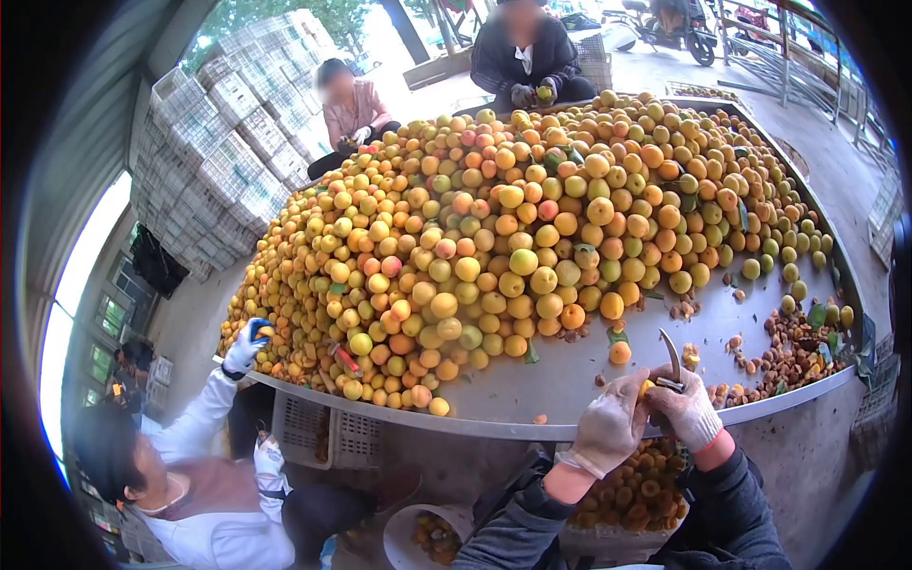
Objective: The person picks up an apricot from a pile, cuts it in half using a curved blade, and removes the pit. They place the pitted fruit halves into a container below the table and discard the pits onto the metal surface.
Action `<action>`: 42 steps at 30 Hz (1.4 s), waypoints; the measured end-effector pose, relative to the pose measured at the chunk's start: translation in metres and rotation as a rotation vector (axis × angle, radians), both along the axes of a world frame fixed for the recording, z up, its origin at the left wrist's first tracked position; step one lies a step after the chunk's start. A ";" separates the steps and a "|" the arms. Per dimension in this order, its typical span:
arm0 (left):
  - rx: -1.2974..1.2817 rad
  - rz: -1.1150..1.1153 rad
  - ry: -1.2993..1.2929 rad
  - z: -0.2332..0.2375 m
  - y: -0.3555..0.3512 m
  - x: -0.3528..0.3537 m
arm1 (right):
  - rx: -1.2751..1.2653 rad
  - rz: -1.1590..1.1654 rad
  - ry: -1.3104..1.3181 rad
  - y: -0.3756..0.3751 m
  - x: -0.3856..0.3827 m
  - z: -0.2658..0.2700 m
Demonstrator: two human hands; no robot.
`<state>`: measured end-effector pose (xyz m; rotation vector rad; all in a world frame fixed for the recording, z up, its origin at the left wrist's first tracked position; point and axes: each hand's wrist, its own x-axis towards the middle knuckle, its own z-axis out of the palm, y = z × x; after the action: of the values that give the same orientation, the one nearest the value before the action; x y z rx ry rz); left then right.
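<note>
Both my hands wear whitish work gloves and meet just over the near edge of the metal table (494, 418). My left hand (608, 426) is closed around an apricot (647, 387), of which only a small orange part shows between the hands. Closed beside it, my right hand (688, 410) grips what look like pruning shears (672, 353), their curved blade pointing up. The handles are hidden in the glove. Below my hands, a crate holds many halved apricots (632, 494). A large heap of whole apricots (475, 256) covers much of the table.
Pits and leaves (793, 356) lie at the table's right. A red-handled tool (346, 358) rests on the heap's near left. A white bucket (404, 537) stands below. One co-worker (204, 475) is at my left, two others (525, 62) across. Crates (237, 123) are stacked behind.
</note>
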<state>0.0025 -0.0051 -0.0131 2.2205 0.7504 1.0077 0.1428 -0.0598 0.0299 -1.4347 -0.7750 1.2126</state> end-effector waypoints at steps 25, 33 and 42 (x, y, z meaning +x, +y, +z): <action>-0.083 -0.115 -0.035 0.005 0.001 -0.010 | 0.000 0.095 0.074 0.000 0.001 -0.005; -0.050 0.066 -0.061 -0.010 -0.002 -0.001 | -0.007 -0.062 0.205 0.004 -0.010 -0.025; -0.218 0.072 -0.140 -0.017 0.002 0.000 | 0.065 -0.038 0.175 0.009 -0.017 -0.017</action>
<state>0.0021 -0.0033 -0.0298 1.9288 0.8396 1.0511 0.1255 -0.0512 0.0125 -1.2660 -0.6580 1.2543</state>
